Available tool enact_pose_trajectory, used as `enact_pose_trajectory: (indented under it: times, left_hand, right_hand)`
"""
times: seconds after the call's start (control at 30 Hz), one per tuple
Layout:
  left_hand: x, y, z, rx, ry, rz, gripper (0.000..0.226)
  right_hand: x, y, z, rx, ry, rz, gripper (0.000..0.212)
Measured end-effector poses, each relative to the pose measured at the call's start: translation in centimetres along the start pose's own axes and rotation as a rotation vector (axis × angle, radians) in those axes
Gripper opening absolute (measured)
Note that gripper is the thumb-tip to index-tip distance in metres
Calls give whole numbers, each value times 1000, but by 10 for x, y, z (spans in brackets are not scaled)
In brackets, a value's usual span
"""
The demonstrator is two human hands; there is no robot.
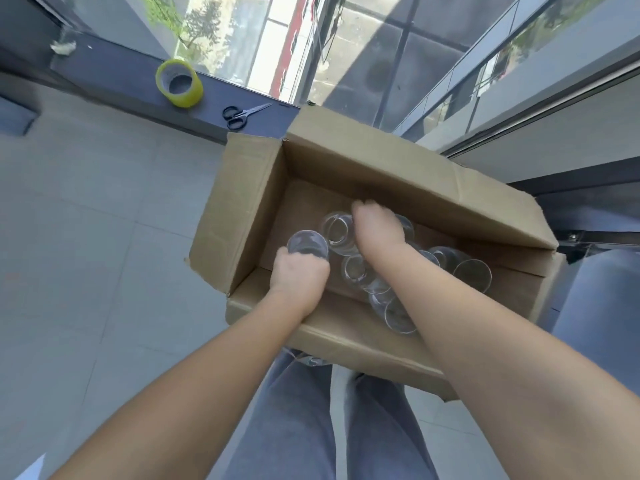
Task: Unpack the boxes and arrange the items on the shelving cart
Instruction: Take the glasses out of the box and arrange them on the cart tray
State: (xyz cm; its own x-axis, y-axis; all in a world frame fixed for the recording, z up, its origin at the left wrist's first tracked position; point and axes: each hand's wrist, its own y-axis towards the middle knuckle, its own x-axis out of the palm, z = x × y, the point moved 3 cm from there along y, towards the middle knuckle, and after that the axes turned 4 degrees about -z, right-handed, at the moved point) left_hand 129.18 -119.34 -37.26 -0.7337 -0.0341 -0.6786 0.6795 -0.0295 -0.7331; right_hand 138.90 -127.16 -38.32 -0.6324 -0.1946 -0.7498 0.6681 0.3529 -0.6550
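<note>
Both hands reach down into a brown cardboard box (pixel 346 161). Fingers of the left hand (pixel 299 273) are curled round a clear glass (pixel 307 245) near the left end of the box, and its round rim faces up. On the far side, the right hand (pixel 375 226) lies over another clear glass (pixel 337 233), palm down with fingers bent over it; I cannot tell if it grips it. The two hands are near each other but not touching.

Grey floor tiles (pixel 86 220) are big, flat and smooth, with thin lines between them. Behind the box is a big window (pixel 363 46), and a dark ledge (pixel 138 77) runs along its bottom.

All four flaps of the box stand open. It is plain, with creases in it, and sits on the floor by the person's legs in grey jeans (pixel 294 427).

More clear glasses (pixel 472 275) lie in a bunch inside the box, round and shiny, some on their sides.

On the ledge sits a yellow-green roll of tape (pixel 179 83). Black scissors (pixel 242 114) lie next to it, blades shut.
</note>
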Motion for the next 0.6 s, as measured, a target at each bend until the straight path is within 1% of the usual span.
enact_pose_trajectory:
  times: [0.1, 0.2, 0.27, 0.3, 0.33, 0.37, 0.43, 0.47, 0.53, 0.57, 0.6]
  left_hand:
    - [-11, 5, -7, -13, 21, 47, 25]
    - [-15, 12, -14, -37, 28, 73, 24]
    - [-14, 15, -14, -34, 21, 70, 25]
    - [-13, 16, -13, -35, 8, 67, 25]
    - [-12, 17, -12, -40, -6, 65, 25]
    - [-11, 18, -12, -48, -20, 68, 24]
    - [-10, 18, -13, -64, -38, 80, 24]
    - [-10, 18, -14, -65, -37, 87, 23]
    - [-8, 19, -15, -55, -20, 85, 23]
    - [-8, 19, -15, -50, -9, 81, 22]
    - [-8, 19, -15, -47, 0, 74, 22]
  right_hand:
    - [3, 0, -2, 22, -4, -7, 37]
    - [8, -2, -2, 47, 22, -23, 34]
    - [12, -2, 2, 92, 68, -31, 36]
    - [15, -3, 3, 110, 83, -22, 38]
    - [16, -5, 4, 103, 79, 25, 39]
    - [16, -8, 2, 55, 48, 133, 37]
    - [21, -17, -4, -140, -4, 350, 26]
    - [25, -22, -9, -258, -10, 394, 22]
    - [36, -36, -17, -440, -62, 305, 23]
    - [43, -37, -16, -479, -92, 221, 28]
    - [46, -37, -17, -464, -128, 108, 35]
